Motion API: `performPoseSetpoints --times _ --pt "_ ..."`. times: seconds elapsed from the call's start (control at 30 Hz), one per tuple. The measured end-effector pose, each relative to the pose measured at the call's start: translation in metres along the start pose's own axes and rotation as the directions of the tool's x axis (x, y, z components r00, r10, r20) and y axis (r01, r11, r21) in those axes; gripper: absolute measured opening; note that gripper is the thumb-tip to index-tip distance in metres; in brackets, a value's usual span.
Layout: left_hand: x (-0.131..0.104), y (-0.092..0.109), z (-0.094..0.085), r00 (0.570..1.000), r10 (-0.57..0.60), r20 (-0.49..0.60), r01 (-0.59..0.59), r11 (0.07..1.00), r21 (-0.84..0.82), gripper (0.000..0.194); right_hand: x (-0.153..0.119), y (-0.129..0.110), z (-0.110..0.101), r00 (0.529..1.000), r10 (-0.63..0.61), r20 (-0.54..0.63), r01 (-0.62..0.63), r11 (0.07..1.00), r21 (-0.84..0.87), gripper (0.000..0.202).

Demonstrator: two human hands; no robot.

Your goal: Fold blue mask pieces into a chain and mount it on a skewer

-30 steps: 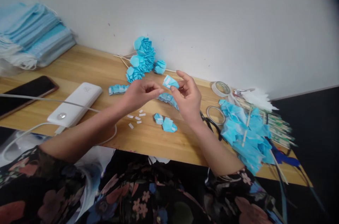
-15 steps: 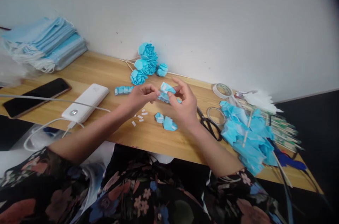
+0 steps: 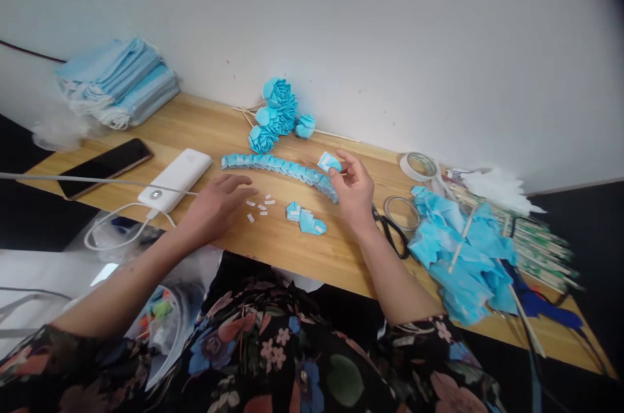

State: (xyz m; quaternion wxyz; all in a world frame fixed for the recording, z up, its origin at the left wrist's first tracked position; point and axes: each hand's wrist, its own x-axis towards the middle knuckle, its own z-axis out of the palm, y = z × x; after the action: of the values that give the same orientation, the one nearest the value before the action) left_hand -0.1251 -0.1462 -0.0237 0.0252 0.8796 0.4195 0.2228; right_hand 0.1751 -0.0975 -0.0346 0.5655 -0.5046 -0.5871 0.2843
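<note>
1) Held left hand (image 3: 217,206) spread beside white strips (image 3: 264,207), apparently left to use
2) Had blue roses (image 3: 277,115) behind, apparently finished
3) Had folded row (image 3: 277,166) lined up, two pieces (image 3: 312,223) loose
4) Pinched blue piece (image 3: 327,160) in right hand (image 3: 357,192) near row, apparently unjoined

One phone (image 3: 106,168) and one power bank (image 3: 176,179) lie at left, four blue flowers (image 3: 275,119) top centre, six white slips (image 3: 251,218) and three loose folded blue pieces (image 3: 311,223) (two lying, one held) mid-frame, and two tape rolls (image 3: 412,172) at right.
</note>
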Motion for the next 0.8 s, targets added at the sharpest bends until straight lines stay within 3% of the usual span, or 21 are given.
performPoseSetpoints --times 0.13,0.27,0.47,0.63,0.7,0.8 --pt "0.001 0.030 0.007 0.995 0.097 0.028 -0.094 0.990 -0.101 0.026 0.005 0.001 -0.006 0.998 -0.012 -0.056 0.011 1.000 -0.008 0.037" --pt "0.015 0.056 0.025 0.980 0.182 0.081 -0.162 0.965 -0.207 0.022 0.009 0.006 -0.009 0.995 -0.026 -0.100 0.025 1.000 -0.006 0.035" --pt "0.049 0.079 0.055 0.966 0.215 0.141 -0.170 0.945 -0.281 0.021 0.008 0.007 -0.007 0.995 0.041 -0.092 -0.036 0.998 0.054 0.039" --pt "0.070 0.092 0.067 0.956 0.264 0.127 -0.183 0.875 -0.448 0.021 0.005 0.006 -0.008 0.995 0.028 -0.095 -0.026 0.999 0.020 0.038" --pt "0.072 0.093 0.070 0.966 0.244 0.082 -0.171 0.845 -0.507 0.018 0.005 0.004 -0.009 0.995 0.018 -0.102 -0.018 1.000 0.000 0.037" --pt "0.072 0.091 0.072 0.994 0.106 -0.024 -0.101 0.817 -0.567 0.020 0.004 -0.001 -0.012 0.994 0.004 -0.107 -0.006 1.000 -0.018 0.036"
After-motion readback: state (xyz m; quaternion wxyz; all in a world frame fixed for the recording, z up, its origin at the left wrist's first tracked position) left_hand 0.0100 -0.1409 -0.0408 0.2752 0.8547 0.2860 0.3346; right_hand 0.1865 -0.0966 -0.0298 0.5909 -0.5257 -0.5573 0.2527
